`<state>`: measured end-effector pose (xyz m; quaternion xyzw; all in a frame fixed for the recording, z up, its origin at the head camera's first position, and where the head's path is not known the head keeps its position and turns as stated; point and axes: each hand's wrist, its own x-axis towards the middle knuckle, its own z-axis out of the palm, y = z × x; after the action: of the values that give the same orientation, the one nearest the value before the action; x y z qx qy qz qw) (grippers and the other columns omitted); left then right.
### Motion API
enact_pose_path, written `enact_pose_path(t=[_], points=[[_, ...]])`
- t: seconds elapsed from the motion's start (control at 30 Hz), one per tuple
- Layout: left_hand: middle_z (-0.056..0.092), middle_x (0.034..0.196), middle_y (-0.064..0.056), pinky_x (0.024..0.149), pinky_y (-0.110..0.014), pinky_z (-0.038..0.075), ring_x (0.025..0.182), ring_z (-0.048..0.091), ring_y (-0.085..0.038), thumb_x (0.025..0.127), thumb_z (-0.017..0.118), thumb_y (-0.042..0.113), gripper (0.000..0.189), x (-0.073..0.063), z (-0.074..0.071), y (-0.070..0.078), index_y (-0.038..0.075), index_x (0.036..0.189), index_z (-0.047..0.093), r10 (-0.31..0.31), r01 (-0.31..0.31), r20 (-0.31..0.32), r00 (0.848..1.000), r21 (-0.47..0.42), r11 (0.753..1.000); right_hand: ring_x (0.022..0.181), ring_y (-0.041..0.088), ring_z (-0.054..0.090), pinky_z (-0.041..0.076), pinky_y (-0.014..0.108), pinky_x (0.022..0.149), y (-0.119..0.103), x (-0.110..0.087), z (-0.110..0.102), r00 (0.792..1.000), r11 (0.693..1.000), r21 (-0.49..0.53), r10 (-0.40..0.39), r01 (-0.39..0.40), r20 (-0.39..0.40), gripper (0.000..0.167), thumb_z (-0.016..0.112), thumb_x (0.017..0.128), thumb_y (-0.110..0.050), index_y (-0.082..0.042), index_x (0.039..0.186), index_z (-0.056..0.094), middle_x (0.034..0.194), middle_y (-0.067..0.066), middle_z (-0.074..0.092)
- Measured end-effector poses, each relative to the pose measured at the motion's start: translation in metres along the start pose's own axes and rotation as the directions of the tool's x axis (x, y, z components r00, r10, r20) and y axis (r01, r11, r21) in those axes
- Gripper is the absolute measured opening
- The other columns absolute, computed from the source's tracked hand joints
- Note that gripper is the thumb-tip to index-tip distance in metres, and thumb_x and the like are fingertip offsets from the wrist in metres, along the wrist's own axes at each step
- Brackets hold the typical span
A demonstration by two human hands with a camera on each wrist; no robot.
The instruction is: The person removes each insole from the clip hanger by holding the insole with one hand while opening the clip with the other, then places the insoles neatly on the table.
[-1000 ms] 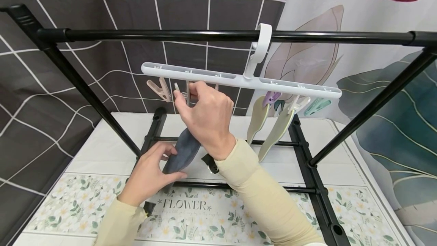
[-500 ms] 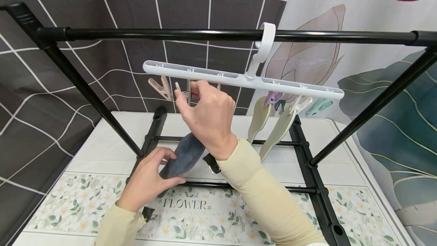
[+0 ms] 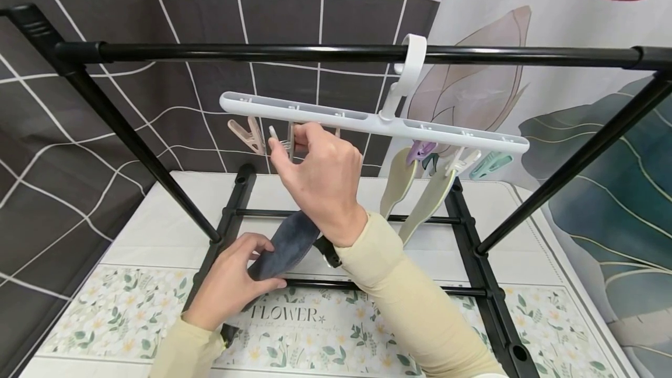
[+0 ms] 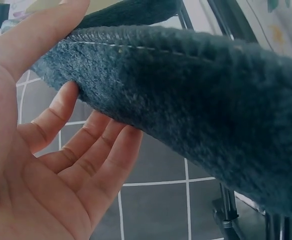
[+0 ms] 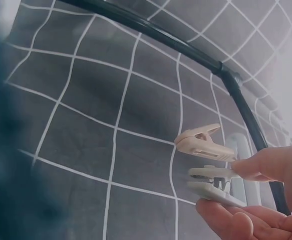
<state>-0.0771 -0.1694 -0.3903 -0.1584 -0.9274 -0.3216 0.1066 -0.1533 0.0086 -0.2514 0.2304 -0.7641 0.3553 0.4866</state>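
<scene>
My left hand (image 3: pixel 231 279) holds a dark blue-grey plush insole (image 3: pixel 289 247) between thumb and fingers, tilted below the hanger. Up close in the left wrist view, the insole (image 4: pixel 161 105) shows fuzzy pile and a stitched edge; my thumb lies along its upper edge, fingertips along the lower. My right hand (image 3: pixel 325 174) is up at a white clip hanger (image 3: pixel 315 114), pinching a pale clip (image 5: pixel 213 182) with thumb above and fingers below. A peach clip (image 5: pixel 203 142) hangs beside that one. The insole's upper end passes behind my right wrist in the head view.
The hanger hooks over a black rail (image 3: pixel 236 52) of a drying rack. Two light green insoles (image 3: pixel 427 200) hang at its right from a purple clip (image 3: pixel 422 149) and a white clip (image 3: pixel 463 161); a teal clip (image 3: pixel 490 164) follows. Below lies a flower-print mat (image 3: pixel 126 308).
My left hand has lowered slightly, and the dark insole's upper end has shifted down and right. The hanger has moved a little to the right; my right hand stays at the clip.
</scene>
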Motion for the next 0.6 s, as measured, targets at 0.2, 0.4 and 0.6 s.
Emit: enact_pose_path(t=[0.2, 0.4, 0.6], points=[[0.062, 0.110, 0.006, 0.080, -0.038, 0.056, 0.095, 0.064, -0.014, 0.064, 0.097, 0.029, 0.057, 0.001, 0.003, 0.002, 0.017, 0.108, 0.063, -0.036, 0.036, 0.020, 0.999, 0.006, 0.999, 0.061, 0.018, 0.068, 0.049, 0.033, 0.050, -0.001, 0.000, -0.001, 1.000, 1.000, 0.003, 0.003, -0.003, 0.000, 0.019, 0.080, 0.082, -0.020, -0.004, 0.083, 0.070, 0.074, 0.004, 0.074], [0.062, 0.112, 0.006, 0.078, -0.037, 0.055, 0.092, 0.063, -0.015, 0.062, 0.098, 0.030, 0.058, 0.000, 0.009, 0.003, 0.019, 0.108, 0.064, -0.068, 0.066, 0.052, 0.996, 0.024, 0.998, 0.062, 0.018, 0.068, 0.049, 0.033, 0.050, -0.002, 0.000, -0.002, 1.000, 1.000, 0.008, 0.009, -0.009, 0.009, 0.019, 0.080, 0.083, -0.020, -0.003, 0.084, 0.070, 0.075, 0.004, 0.074], [0.062, 0.111, 0.007, 0.078, -0.038, 0.055, 0.093, 0.062, -0.014, 0.060, 0.099, 0.028, 0.059, -0.001, 0.014, 0.003, 0.019, 0.107, 0.064, -0.059, 0.057, 0.060, 0.996, 0.040, 0.998, 0.061, 0.017, 0.067, 0.049, 0.032, 0.050, -0.002, 0.000, -0.002, 1.000, 1.000, 0.010, 0.008, -0.008, 0.015, 0.019, 0.080, 0.083, -0.020, -0.004, 0.084, 0.070, 0.074, 0.003, 0.074]])
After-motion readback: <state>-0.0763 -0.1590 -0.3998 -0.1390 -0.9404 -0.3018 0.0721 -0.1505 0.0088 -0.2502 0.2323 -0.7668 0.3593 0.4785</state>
